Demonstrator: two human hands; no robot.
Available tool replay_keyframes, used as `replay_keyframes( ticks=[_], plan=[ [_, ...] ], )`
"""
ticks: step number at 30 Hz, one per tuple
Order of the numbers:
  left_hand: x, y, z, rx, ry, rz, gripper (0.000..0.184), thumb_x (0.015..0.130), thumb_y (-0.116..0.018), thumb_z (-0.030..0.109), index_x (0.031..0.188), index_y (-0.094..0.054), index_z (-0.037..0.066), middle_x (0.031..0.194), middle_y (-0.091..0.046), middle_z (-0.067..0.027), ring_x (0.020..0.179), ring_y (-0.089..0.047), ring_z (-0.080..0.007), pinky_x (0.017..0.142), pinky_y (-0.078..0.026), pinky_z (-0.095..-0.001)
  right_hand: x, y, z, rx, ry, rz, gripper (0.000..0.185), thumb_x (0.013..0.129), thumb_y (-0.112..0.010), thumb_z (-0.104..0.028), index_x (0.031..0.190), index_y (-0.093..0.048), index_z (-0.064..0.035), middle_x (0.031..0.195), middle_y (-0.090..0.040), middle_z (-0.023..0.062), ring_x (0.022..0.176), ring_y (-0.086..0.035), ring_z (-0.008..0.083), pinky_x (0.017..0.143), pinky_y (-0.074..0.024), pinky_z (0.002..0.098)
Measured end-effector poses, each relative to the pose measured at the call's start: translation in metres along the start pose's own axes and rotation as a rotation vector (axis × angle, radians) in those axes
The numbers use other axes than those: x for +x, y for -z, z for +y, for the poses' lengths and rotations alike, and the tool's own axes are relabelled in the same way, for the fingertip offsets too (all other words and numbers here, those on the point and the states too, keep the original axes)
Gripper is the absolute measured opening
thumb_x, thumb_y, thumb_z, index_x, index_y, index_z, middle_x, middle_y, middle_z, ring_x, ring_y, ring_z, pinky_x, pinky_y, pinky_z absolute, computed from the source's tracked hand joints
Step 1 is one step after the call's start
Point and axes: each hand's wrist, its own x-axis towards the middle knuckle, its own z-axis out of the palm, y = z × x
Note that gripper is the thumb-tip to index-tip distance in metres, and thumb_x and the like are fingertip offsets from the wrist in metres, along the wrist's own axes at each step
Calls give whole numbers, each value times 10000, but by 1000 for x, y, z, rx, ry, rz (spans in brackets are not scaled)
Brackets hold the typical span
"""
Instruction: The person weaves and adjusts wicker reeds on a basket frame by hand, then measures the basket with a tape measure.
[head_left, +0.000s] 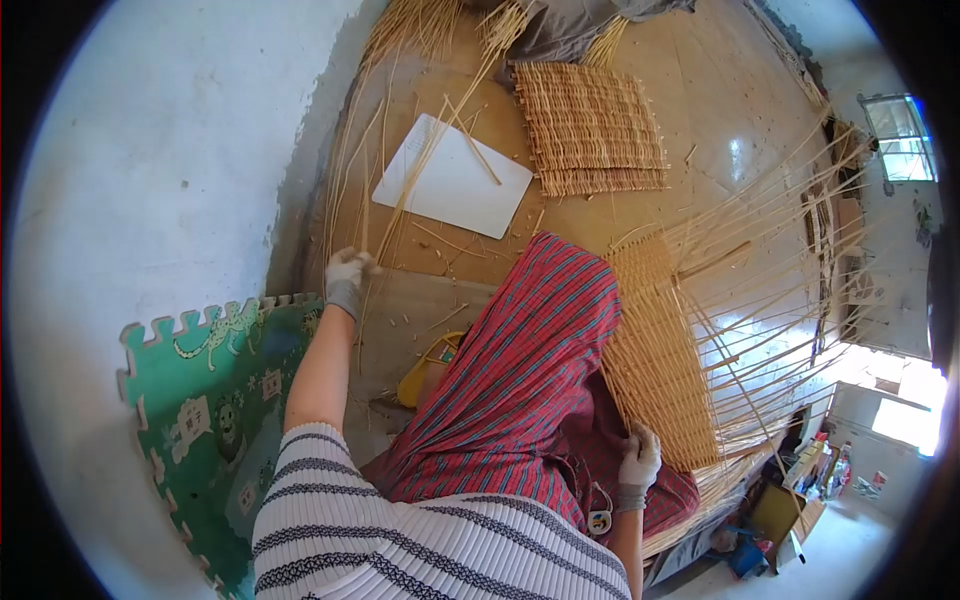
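My left hand, in a white work glove, reaches out to the left of my knees. Its fingers are closed on a thin wicker rod among several long loose rods near the wall. My right hand, gloved too, grips the near edge of a woven wicker panel. This panel lies against the right side of my lap, and many unwoven rod ends fan out from it to the right. A red checked cloth covers my legs.
A white board and a finished wicker mat lie ahead on the floor. Rod bundles stand at the top. A yellow object sits by my knee. A green foam mat leans on the left wall. Clutter fills the right.
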Motion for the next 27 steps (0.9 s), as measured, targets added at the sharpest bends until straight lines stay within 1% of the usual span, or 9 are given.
replay_keyframes(
  ticks=[4, 8, 14, 15, 17, 20, 22, 24, 27],
  plan=[
    [-120, -77, 76, -321, 324, -631, 271, 960, -657, 96, 1204, -567, 17, 1029, -642, -132, 883, -681, -273, 808, -604, -426, -1, 11, -19, 262, -116, -25, 230, 947, -562, 18, 1132, -697, -10, 1028, -685, 91, 822, -654, 153, 705, -551, 286],
    [-262, -155, 119, -489, 53, -1411, 186, 1009, -601, 192, 1133, -562, 59, 1061, -673, -139, 981, -701, -301, 881, -585, -478, 1, 25, -42, 479, -61, -134, 252, 977, -551, 4, 1202, -663, -9, 976, -672, 63, 753, -623, 92, 679, -526, 240],
    [-422, -223, 71, 480, -413, -1939, 145, 1027, -533, 176, 1068, -593, 51, 873, -689, -110, 854, -699, -215, 741, -540, -356, -4, 71, -66, 934, -49, -89, 361, 992, -563, -100, 1343, -558, -15, 757, -615, 31, 556, -519, 63, 502, -432, 206],
    [-431, -227, 51, 494, -413, -1944, 145, 1027, -533, 176, 1068, -593, 51, 873, -689, -110, 854, -699, -215, 741, -540, -356, -7, 80, -58, 946, -54, -81, 361, 992, -563, -100, 1343, -558, -15, 757, -615, 31, 556, -519, 63, 502, -432, 206],
    [-446, -233, 24, 814, -933, -1895, 172, 983, -553, 209, 1081, -603, 77, 884, -686, -128, 875, -696, -289, 753, -520, -409, -10, 97, -36, 946, 23, -5, 334, 1000, -549, -131, 1313, -552, -15, 677, -540, -16, 496, -436, 44, 446, -367, 195],
    [-443, -238, 11, 936, -1104, -1651, 281, 980, -476, 237, 1145, -660, 104, 1089, -695, -187, 984, -671, -382, 871, -525, -469, -11, 92, 11, 1127, -174, 238, 150, 1011, -570, -159, 1106, -589, -45, 678, -465, -43, 529, -406, 43, 456, -348, 196],
    [-432, -244, -18, 971, -938, -1558, 298, 979, -502, 337, 1076, -682, 120, 982, -700, -178, 952, -670, -391, 832, -526, -483, -15, 97, 42, 1000, -183, 258, 141, 1029, -574, -188, 1042, -583, -48, 703, -510, -15, 563, -441, 74, 503, -392, 236],
    [-426, -236, -36, 900, -392, -1488, 194, 964, -587, 220, 1054, -668, 68, 933, -696, -169, 901, -679, -331, 797, -528, -426, -11, 105, 73, 1032, -96, 406, 145, 1043, -555, -172, 1067, -599, -37, 726, -555, 12, 575, -484, 94, 516, -411, 245],
    [-401, -206, -66, 1016, -633, -1570, 171, 942, -617, 173, 1048, -672, 50, 927, -706, -150, 878, -682, -306, 819, -528, -384, -18, 108, 102, 1186, -177, 583, 194, 1050, -556, -212, 1086, -611, -29, 772, -597, 35, 609, -527, 119, 549, -445, 266]
  ],
)
